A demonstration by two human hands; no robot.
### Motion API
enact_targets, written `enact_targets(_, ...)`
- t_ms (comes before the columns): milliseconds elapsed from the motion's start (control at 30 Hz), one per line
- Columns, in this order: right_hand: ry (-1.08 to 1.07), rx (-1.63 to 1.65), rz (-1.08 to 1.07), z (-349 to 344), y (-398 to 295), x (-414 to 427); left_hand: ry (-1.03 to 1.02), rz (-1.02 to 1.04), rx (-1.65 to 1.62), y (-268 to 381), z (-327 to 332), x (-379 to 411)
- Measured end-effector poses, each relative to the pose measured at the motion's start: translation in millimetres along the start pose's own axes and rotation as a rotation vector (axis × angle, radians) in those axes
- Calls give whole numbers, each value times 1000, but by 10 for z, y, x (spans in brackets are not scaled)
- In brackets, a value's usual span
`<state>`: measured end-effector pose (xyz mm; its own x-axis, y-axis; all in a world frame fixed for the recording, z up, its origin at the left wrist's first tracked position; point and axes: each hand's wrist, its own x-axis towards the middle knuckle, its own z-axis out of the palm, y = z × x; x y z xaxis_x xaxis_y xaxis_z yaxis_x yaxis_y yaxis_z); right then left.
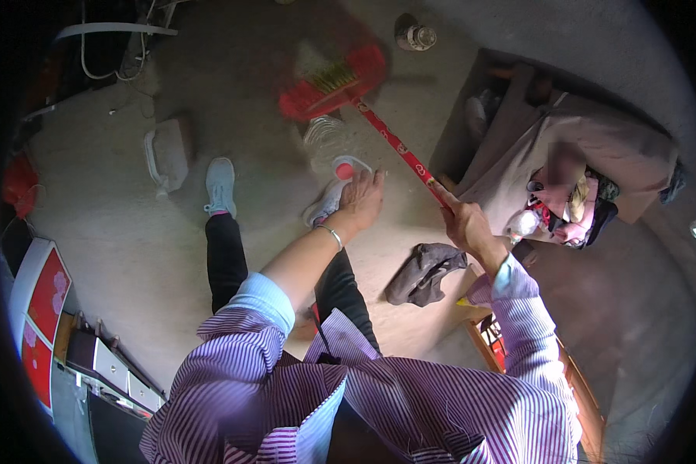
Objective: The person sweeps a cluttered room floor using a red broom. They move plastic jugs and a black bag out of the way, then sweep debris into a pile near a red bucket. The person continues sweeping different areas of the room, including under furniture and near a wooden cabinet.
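Note:
My right hand (472, 229) grips the red patterned handle of a broom (399, 149). The broom's red head with yellow-green bristles (332, 78) lies farther out and is blurred. Below the head is a clear plastic container (323, 134) with ridged sides and a round red cap or spot (344, 171) at its near end. My left hand (362, 199) is over my shoe, close to that red end, with its fingers partly spread. Whether it touches the container, or holds anything, I cannot tell.
A dark crumpled cloth (426, 275) lies on the floor. At right stands a cloth-draped box (615, 142) with clothes (574, 214) on it. A jar (420, 37) stands at the top, a pale plastic container (170, 156) at left. Drawers (111, 366) are at lower left.

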<state>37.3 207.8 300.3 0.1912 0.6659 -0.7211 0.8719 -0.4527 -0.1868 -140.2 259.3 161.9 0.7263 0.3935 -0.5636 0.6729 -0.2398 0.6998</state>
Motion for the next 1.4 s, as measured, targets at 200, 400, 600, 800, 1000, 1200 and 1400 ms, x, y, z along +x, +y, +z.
enact_targets(200, 36, -92, -160, -152, -493, 592, -78, -138, -330, -331, 357, 36)
enact_targets(400, -22, -117, -40, 141, -342, 797, -41, -277, -670, -461, -287, -347)
enact_targets(600, -148, 33, 168, 162, 125, -495, 228, -276, -831, -678, -442, -906)
enact_targets(800, -17, 74, 137, -164, -101, -478, 385, -477, -991, -720, -831, -1223)
enact_targets(1000, -50, 145, 288, 628, -302, -341, 442, -544, -1183, -833, -1506, -1127)
enact_targets(1200, -137, 231, 346, 556, -67, -1260, 605, -337, -1200, -1117, -2058, -656)
enact_targets(1400, 123, 313, 319, 543, 136, -768, 573, -229, -1262, -1581, -2559, 96)
